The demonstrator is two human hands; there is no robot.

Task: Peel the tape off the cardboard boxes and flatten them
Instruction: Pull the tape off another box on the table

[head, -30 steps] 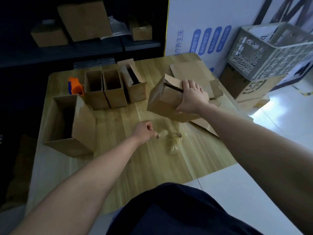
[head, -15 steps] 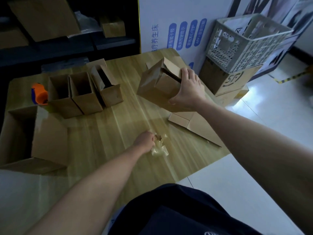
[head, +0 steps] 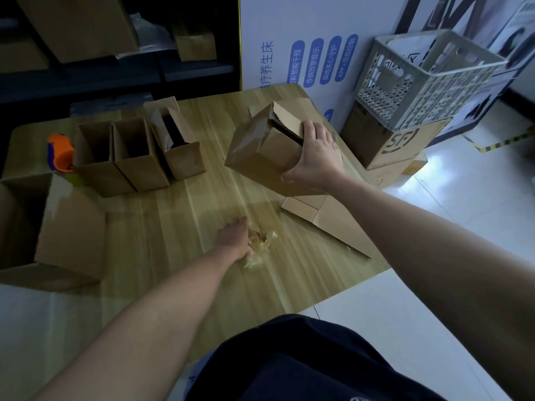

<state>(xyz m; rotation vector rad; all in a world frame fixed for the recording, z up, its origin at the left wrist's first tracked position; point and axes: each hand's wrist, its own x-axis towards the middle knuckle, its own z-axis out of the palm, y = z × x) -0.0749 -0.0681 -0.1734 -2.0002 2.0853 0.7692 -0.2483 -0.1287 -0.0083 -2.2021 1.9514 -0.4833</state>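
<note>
My right hand grips a brown cardboard box by its open end and holds it tilted above the wooden table. Below and to the left, my left hand rests on the table against a crumpled wad of clear peeled tape; its fingers are curled over the wad. Flattened cardboard lies on the table under my right forearm. Three narrow open boxes stand in a row at the back left. A larger open box lies on its side at the left edge.
An orange tape dispenser sits behind the narrow boxes. Off the table's right side, a grey plastic crate is stacked on a printed carton on the white floor. Dark shelves with more boxes run along the back.
My left hand has settled onto the tape wad and the wad is more bunched. The right hand keeps hold of the box. The camera view has shifted rightward.
</note>
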